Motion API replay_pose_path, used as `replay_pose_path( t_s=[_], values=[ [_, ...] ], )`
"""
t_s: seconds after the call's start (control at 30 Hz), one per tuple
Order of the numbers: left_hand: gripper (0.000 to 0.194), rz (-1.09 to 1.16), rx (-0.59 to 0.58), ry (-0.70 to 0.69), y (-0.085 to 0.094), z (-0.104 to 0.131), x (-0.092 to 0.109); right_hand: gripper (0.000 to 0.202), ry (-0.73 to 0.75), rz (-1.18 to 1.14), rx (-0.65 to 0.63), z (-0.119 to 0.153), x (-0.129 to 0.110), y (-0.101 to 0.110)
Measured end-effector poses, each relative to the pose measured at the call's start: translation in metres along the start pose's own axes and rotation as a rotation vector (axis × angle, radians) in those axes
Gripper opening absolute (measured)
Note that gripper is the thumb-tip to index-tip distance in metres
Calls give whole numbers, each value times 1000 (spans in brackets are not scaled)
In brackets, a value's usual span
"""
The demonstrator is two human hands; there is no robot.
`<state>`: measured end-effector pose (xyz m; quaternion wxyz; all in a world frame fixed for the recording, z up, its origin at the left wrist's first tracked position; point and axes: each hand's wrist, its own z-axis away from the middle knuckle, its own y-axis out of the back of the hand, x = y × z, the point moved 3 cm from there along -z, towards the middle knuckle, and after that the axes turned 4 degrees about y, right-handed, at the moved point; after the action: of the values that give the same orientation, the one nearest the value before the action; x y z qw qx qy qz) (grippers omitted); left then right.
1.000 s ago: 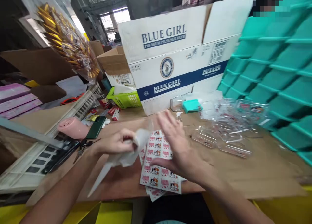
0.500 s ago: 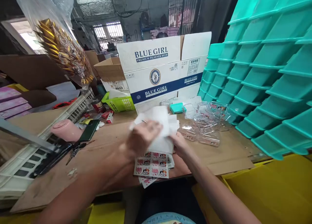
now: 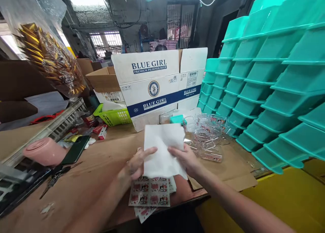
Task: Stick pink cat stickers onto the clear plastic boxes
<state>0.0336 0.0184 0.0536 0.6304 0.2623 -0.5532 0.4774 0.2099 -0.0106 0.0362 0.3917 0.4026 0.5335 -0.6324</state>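
White paper (image 3: 162,138) in the grip of both hands (image 3: 136,163) (image 3: 187,158), long axis fore-and-aft

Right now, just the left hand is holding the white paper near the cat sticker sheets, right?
Not quite: in the head view, the left hand and the right hand both hold the white paper near the cat sticker sheets.

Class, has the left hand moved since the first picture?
Yes: the left hand has moved rightward, judged against the standing white carton.
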Motion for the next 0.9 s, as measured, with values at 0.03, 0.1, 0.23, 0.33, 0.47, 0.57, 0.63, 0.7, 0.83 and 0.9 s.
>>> replay_pose_path(
  t_s=[0.03, 0.1, 0.23, 0.33, 0.47, 0.57, 0.63, 0.7, 0.83, 0.9],
  values=[
    [60, 117, -6, 85, 5, -5, -5, 46, 4, 85, -95, -6, -5, -2],
    [57, 241, 102, 116, 23, -13, -11, 45, 50, 286, -255, -28, -20, -1],
    [67, 228, 371, 68, 71, -22, -17, 38, 383, 1016, -194, -109, -72, 25],
    [80, 142, 409, 16, 96, -26, -17, 22, 499, 1290, -93, -180, -92, 38],
    [88, 129, 389, 31, 109, -31, -21, 26, 493, 1487, -102, -237, -74, 35],
    [91, 164, 421, 110, 118, -33, -28, 36, 492, 1588, -168, -238, -49, 32],
    [90, 176, 444, 145, 124, -33, -31, 44, 531, 1610, -240, -226, -37, 30],
    [89, 182, 458, 156, 128, -33, -33, 53, 579, 1602, -299, -213, -31, 28],
    [90, 195, 454, 138, 124, -35, -35, 62, 693, 1543, -464, -195, -25, 10],
    [91, 187, 447, 114, 121, -35, -35, 62, 686, 1547, -609, -187, -21, -3]
  ],
)
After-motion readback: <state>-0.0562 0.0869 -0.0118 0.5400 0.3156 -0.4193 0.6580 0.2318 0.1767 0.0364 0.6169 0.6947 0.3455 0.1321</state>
